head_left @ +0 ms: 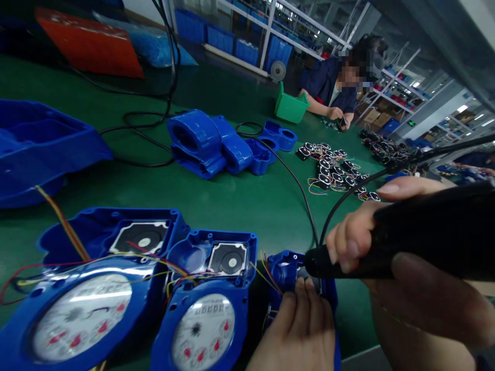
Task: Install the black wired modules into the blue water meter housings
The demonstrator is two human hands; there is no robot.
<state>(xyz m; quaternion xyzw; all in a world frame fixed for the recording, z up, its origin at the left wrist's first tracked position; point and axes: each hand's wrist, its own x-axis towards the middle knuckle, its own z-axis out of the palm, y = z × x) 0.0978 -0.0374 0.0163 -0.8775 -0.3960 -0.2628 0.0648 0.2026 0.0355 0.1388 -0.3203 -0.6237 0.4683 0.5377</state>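
Observation:
My right hand [390,242] grips a black electric screwdriver [417,232] held almost level, its tip pointing left at a blue meter housing [284,268] near the table's front edge. My left hand [299,330] rests on top of that housing, fingers closed around it just below the tool's tip. Two more open blue water meters, one [207,304] beside the housing and a larger one [83,299] at the far left, show white dials and loose red and yellow wires.
Empty blue housings [216,144] lie mid-table on the green surface [240,201]. A blue tray [34,144] is at the left. Black cables cross the table. Several small black wired modules [334,167] are scattered at the right. A person [332,87] works beside a green bin [290,105].

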